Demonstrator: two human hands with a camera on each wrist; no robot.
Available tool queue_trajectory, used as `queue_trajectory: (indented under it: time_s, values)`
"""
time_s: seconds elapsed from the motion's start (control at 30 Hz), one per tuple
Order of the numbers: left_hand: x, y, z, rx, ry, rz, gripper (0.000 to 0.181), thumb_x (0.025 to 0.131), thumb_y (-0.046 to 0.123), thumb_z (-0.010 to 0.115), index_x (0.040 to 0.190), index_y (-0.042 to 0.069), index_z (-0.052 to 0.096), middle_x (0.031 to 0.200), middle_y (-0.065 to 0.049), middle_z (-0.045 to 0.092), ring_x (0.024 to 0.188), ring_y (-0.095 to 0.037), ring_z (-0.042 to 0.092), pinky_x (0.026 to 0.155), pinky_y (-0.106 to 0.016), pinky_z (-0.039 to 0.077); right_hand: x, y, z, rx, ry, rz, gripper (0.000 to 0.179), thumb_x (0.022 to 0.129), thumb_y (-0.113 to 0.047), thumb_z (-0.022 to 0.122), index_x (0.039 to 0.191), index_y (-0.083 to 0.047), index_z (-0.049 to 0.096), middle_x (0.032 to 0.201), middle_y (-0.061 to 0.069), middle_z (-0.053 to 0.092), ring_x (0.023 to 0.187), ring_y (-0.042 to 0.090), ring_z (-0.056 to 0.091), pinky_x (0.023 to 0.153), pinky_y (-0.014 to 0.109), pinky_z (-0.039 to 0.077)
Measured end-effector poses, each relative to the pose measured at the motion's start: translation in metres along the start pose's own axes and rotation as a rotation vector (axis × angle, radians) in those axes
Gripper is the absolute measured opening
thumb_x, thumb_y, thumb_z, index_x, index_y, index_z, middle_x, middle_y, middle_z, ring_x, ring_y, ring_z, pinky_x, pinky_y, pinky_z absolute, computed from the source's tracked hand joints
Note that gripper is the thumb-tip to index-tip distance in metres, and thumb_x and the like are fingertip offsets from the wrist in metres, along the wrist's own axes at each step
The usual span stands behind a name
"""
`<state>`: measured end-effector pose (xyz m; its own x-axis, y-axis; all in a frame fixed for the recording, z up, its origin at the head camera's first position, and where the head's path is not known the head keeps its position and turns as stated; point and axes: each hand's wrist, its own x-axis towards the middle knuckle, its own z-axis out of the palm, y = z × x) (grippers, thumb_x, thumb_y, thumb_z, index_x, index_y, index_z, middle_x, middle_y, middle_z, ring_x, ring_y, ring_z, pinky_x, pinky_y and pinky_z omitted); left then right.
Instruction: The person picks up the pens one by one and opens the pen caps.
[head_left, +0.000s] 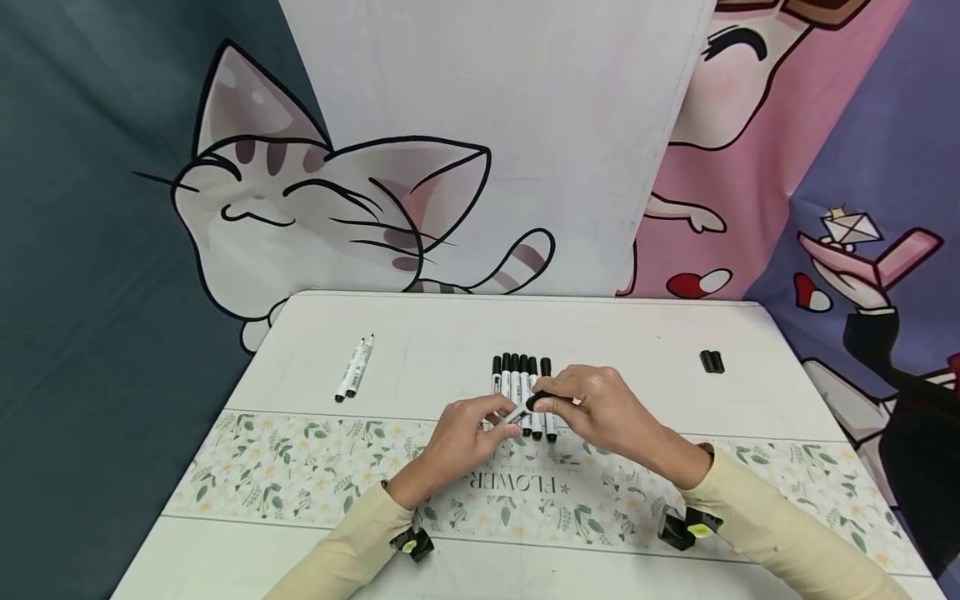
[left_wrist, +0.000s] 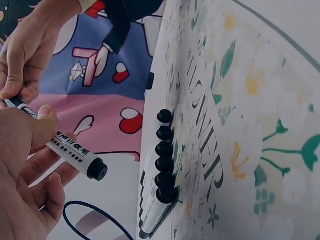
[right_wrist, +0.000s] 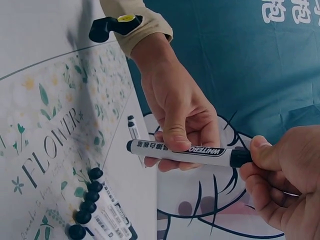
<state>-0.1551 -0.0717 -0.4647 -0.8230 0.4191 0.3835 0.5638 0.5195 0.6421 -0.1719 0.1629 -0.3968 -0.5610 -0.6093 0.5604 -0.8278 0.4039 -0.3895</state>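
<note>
A white whiteboard marker point(right_wrist: 195, 153) is held between my two hands above the table. My left hand point(head_left: 467, 435) pinches its white barrel between thumb and fingers. At the other end, my right hand point(head_left: 600, 410) grips the black cap point(right_wrist: 240, 158) with thumb and fingertips. In the right wrist view the cap sits against the barrel. Just beneath, a row of several capped markers point(head_left: 515, 382) lies side by side on the table, partly covered by the hands in the head view.
Two uncapped markers point(head_left: 355, 368) lie together at the left of the table point(head_left: 420, 350). Two loose black caps point(head_left: 712, 362) sit side by side at the far right. A floral printed band point(head_left: 300, 467) runs across the table, and cartoon-printed cloth point(head_left: 495, 100) hangs behind it.
</note>
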Motion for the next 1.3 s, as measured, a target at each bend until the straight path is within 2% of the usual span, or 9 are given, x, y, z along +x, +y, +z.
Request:
queue_trajectory:
  time_s: [0.37, 0.53, 0.67, 0.77, 0.93, 1.0, 1.2, 1.3]
  values:
    - [-0.002, 0.002, -0.002, -0.030, -0.056, -0.038, 0.019, 0.091, 0.030, 0.077, 0.103, 0.016, 0.074, 0.100, 0.003, 0.077, 0.086, -0.011, 0.071, 0.076, -0.039, 0.059, -0.004, 0.003, 0.000, 0.021, 0.006, -0.045, 0.025, 0.083, -0.006, 0.082, 0.107, 0.001, 0.079, 0.087, 0.004, 0.076, 0.063, -0.001, 0.055, 0.055, 0.011, 0.044]
    - [-0.004, 0.002, -0.003, -0.046, -0.067, -0.048, 0.022, 0.093, 0.028, 0.076, 0.108, 0.013, 0.077, 0.099, 0.001, 0.078, 0.084, -0.011, 0.071, 0.073, -0.037, 0.059, -0.005, 0.002, -0.004, 0.003, 0.012, -0.050, 0.025, 0.083, -0.006, 0.083, 0.107, -0.001, 0.079, 0.087, 0.003, 0.076, 0.066, 0.002, 0.061, 0.056, 0.012, 0.046]
    - [-0.007, 0.002, -0.004, -0.053, -0.049, -0.059, 0.025, 0.092, 0.029, 0.077, 0.109, 0.011, 0.078, 0.098, 0.000, 0.078, 0.084, -0.012, 0.073, 0.072, -0.038, 0.060, -0.006, 0.001, -0.008, 0.017, 0.015, -0.011, 0.024, 0.083, -0.007, 0.083, 0.106, -0.004, 0.080, 0.090, 0.001, 0.078, 0.071, 0.004, 0.066, 0.059, 0.014, 0.049]
    - [-0.008, 0.002, -0.006, -0.064, -0.042, -0.084, 0.023, 0.090, 0.027, 0.079, 0.109, 0.013, 0.077, 0.098, 0.002, 0.078, 0.081, -0.009, 0.072, 0.070, -0.033, 0.059, -0.009, 0.002, -0.009, 0.031, 0.035, 0.026, 0.022, 0.083, -0.009, 0.084, 0.105, -0.009, 0.080, 0.090, -0.001, 0.078, 0.072, 0.003, 0.067, 0.059, 0.016, 0.051]
    - [-0.009, 0.000, -0.011, -0.065, -0.029, -0.126, 0.022, 0.091, 0.024, 0.080, 0.110, 0.014, 0.077, 0.094, 0.003, 0.077, 0.064, -0.005, 0.061, 0.061, -0.023, 0.051, -0.015, 0.007, -0.012, 0.057, 0.111, 0.088, 0.026, 0.081, -0.005, 0.085, 0.104, -0.014, 0.080, 0.091, -0.004, 0.078, 0.072, 0.003, 0.066, 0.058, 0.015, 0.050]
    - [-0.009, -0.001, -0.013, -0.057, -0.013, -0.132, 0.023, 0.091, 0.025, 0.080, 0.111, 0.014, 0.077, 0.092, 0.004, 0.076, 0.063, -0.005, 0.058, 0.060, -0.023, 0.049, -0.017, 0.009, -0.014, 0.069, 0.136, 0.116, 0.027, 0.080, -0.004, 0.085, 0.105, -0.014, 0.081, 0.093, -0.004, 0.078, 0.073, 0.004, 0.066, 0.056, 0.014, 0.047]
    - [-0.006, -0.004, -0.024, -0.061, 0.051, -0.124, 0.029, 0.091, 0.026, 0.079, 0.115, 0.010, 0.075, 0.097, 0.002, 0.077, 0.085, -0.008, 0.069, 0.074, -0.032, 0.055, -0.021, 0.013, -0.020, 0.051, 0.208, 0.190, 0.030, 0.079, -0.002, 0.085, 0.105, -0.016, 0.081, 0.092, -0.005, 0.077, 0.070, 0.002, 0.060, 0.047, 0.015, 0.032]
    - [-0.004, -0.007, -0.033, -0.061, 0.074, -0.126, 0.029, 0.092, 0.025, 0.078, 0.116, 0.009, 0.075, 0.100, 0.000, 0.077, 0.090, -0.012, 0.071, 0.076, -0.035, 0.056, -0.024, 0.016, -0.021, 0.024, 0.240, 0.209, 0.032, 0.079, -0.001, 0.086, 0.106, -0.016, 0.080, 0.084, -0.007, 0.074, 0.067, 0.003, 0.056, 0.048, 0.015, 0.031]
